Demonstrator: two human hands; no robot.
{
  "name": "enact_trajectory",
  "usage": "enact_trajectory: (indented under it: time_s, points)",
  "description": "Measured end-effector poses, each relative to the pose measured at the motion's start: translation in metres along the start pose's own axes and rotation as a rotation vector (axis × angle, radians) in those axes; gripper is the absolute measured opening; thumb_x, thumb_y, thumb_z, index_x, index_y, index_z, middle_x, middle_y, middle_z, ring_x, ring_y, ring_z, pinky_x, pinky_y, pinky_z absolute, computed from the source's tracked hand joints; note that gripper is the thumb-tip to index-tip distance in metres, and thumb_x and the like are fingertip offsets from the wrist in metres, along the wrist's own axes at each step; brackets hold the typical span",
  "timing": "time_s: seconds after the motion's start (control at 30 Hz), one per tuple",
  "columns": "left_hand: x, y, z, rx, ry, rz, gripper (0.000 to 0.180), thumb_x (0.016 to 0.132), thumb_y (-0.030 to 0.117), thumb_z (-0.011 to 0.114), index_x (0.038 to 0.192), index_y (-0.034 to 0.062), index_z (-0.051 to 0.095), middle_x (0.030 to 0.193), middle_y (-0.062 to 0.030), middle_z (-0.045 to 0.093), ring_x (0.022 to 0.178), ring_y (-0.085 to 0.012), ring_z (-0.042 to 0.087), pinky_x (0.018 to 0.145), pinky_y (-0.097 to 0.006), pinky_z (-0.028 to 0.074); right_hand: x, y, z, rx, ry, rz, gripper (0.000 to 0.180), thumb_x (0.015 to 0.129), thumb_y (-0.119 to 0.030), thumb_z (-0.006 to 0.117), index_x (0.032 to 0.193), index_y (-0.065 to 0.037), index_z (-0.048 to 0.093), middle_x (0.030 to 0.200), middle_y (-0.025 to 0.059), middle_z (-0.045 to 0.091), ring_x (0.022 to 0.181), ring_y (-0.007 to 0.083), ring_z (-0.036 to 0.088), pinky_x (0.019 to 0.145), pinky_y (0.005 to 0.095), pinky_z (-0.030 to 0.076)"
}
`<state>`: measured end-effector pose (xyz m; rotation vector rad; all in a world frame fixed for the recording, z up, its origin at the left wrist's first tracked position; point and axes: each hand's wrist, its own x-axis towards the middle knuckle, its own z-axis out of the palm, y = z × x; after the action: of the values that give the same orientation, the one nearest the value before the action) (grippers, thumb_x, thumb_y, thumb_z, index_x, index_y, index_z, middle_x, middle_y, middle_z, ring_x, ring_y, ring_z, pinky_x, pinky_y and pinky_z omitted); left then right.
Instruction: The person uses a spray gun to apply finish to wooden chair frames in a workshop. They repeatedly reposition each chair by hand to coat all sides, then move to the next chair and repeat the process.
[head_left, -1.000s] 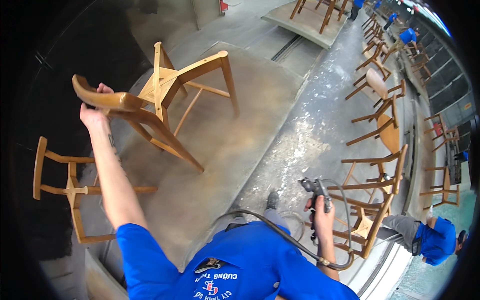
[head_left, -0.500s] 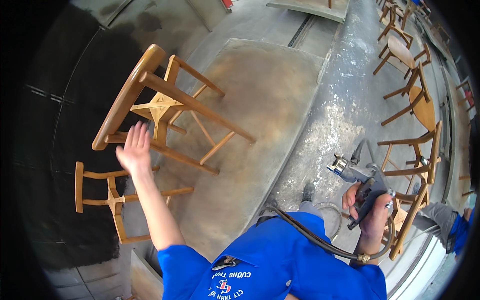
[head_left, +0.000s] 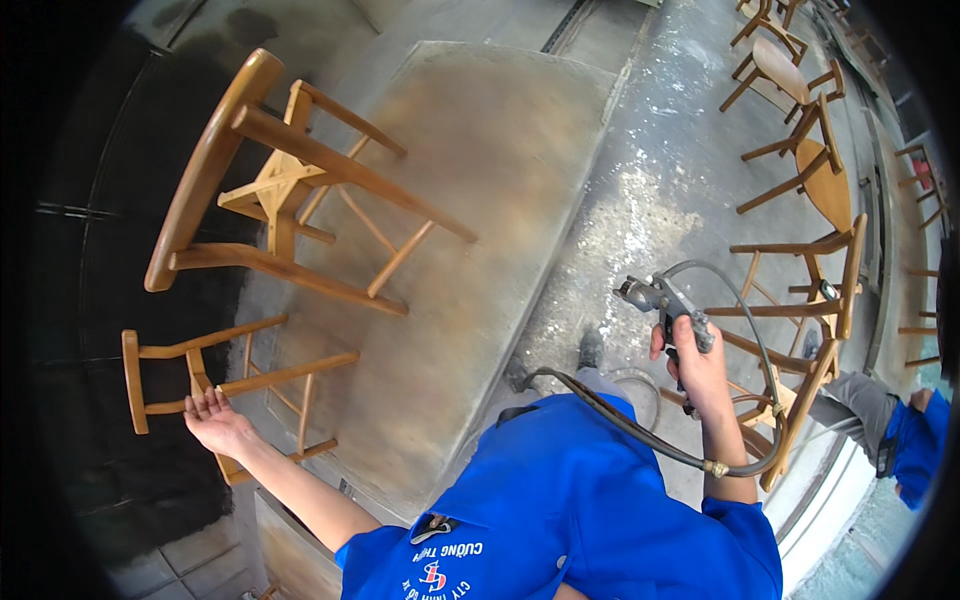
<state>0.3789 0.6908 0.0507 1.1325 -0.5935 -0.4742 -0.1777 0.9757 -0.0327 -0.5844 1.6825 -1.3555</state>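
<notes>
Spray gun [head_left: 665, 305] in right hand [head_left: 690, 365], nozzle leftward.

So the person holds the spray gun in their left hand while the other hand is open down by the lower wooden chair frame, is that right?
Not quite. The head view shows the spray gun in the right hand, with its hose looping below the arm. It is the left hand that is open, palm up, empty, down by the lower wooden chair frame.
</notes>
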Motion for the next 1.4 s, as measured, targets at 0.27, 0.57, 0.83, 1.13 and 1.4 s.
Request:
enact_trajectory:
  time_s: [0.27,0.57,0.83,1.13,1.4]
  points:
    - [0.042,0.017,0.084,0.169,-0.432,0.186,0.054,0.103,0.028,0.048,0.144,-0.0052,0.038,0.138,-0.0216,0.051,0.129,-0.0373,0.052,0.107,-0.044,0.045,-0.021,0.034,0.002,-0.164,0.066,0.074,0.039,0.103,-0.040,0.052,0.094,-0.003,0.060,0.069,0.0009,0.061,0.063,0.0084,0.051,0.059,0.0253,0.040]
    - [0.076,0.017,0.217,1.117,-0.737,1.476,0.070,0.090,0.048,0.068,0.143,0.0068,0.047,0.134,-0.0228,0.056,0.124,-0.0364,0.055,0.104,-0.044,0.044,-0.046,0.023,0.018,-0.191,0.101,0.037,0.043,0.104,-0.044,0.048,0.103,-0.004,0.063,0.069,-0.0001,0.062,0.051,0.0036,0.047,0.044,0.0209,0.035]
    - [0.027,0.027,0.218,1.366,-0.744,1.058,0.072,0.082,0.068,0.063,0.127,0.0120,0.062,0.104,-0.0162,0.072,0.100,-0.0341,0.069,0.084,-0.045,0.055,-0.059,-0.003,0.025,-0.239,0.026,-0.058,0.062,0.100,-0.060,0.043,0.106,-0.002,0.065,0.069,0.0013,0.062,0.045,0.0038,0.044,0.040,0.0206,0.031]
    - [-0.013,0.018,0.244,1.422,-0.599,1.044,0.063,0.092,0.069,0.046,0.127,0.0193,0.064,0.094,-0.0122,0.074,0.086,-0.0307,0.072,0.071,-0.042,0.058,-0.036,-0.027,0.036,-0.283,-0.073,-0.241,0.063,0.098,-0.056,0.054,0.126,0.000,0.058,0.077,0.0026,0.063,0.050,0.0027,0.042,0.045,0.0188,0.032]
    - [-0.026,0.032,0.255,1.294,-0.703,0.972,0.046,0.098,0.049,0.049,0.119,0.0128,0.069,0.117,-0.0165,0.069,0.123,-0.0293,0.058,0.112,-0.050,0.033,-0.037,-0.037,0.030,-0.152,-0.214,-0.063,0.065,0.095,-0.060,0.054,0.121,-0.001,0.059,0.076,0.0048,0.064,0.046,0.0022,0.042,0.040,0.0184,0.031]
